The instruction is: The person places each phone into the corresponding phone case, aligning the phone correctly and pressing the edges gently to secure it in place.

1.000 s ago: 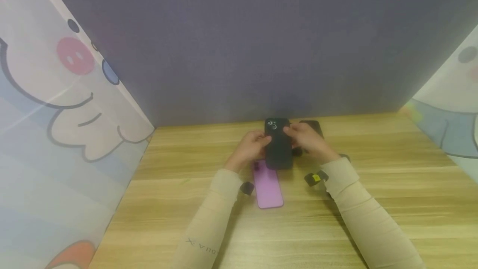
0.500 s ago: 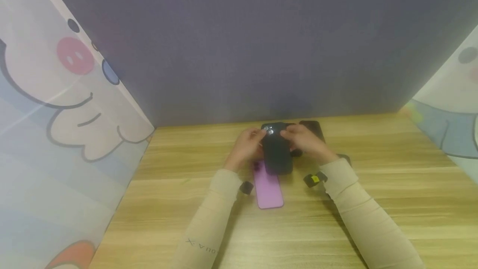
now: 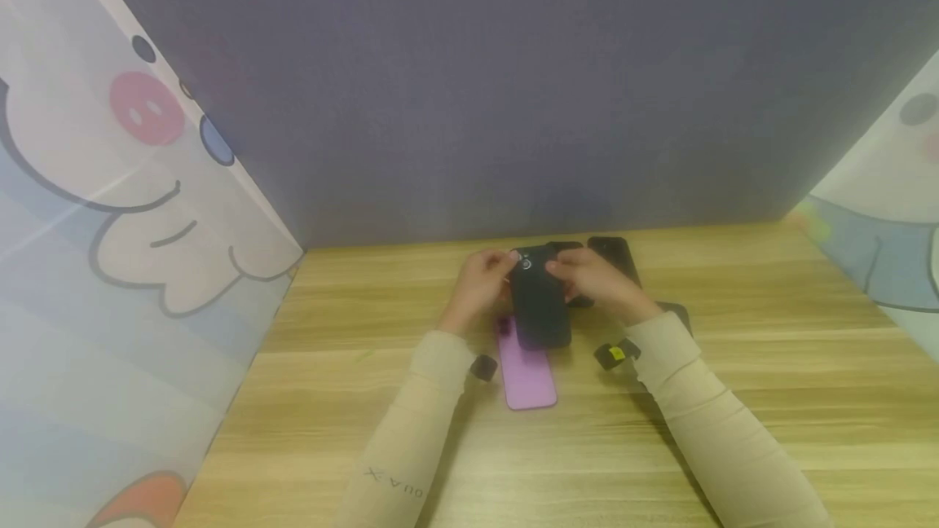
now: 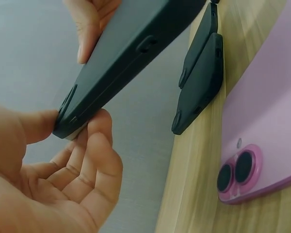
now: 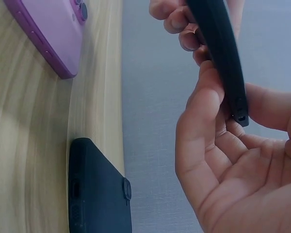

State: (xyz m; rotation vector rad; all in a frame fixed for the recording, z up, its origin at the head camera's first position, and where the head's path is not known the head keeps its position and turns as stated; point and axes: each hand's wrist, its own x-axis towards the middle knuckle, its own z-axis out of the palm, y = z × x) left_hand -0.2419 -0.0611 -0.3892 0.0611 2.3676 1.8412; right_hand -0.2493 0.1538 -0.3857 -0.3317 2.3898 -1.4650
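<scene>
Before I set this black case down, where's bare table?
Bare wood lies left of your left sleeve, right of your right sleeve, and between them, nearer you than the pink phone. The far middle is crowded: the held case overlaps the phone in the head view, and other black cases lie around your right hand.

We see a pale, wood-grained table bearing a flat pink phone with two round dark lenses and several dark, phone-shaped slabs. Behind it we see a plain grey upright panel, flanked by pale, cartoon-printed walls.
</scene>
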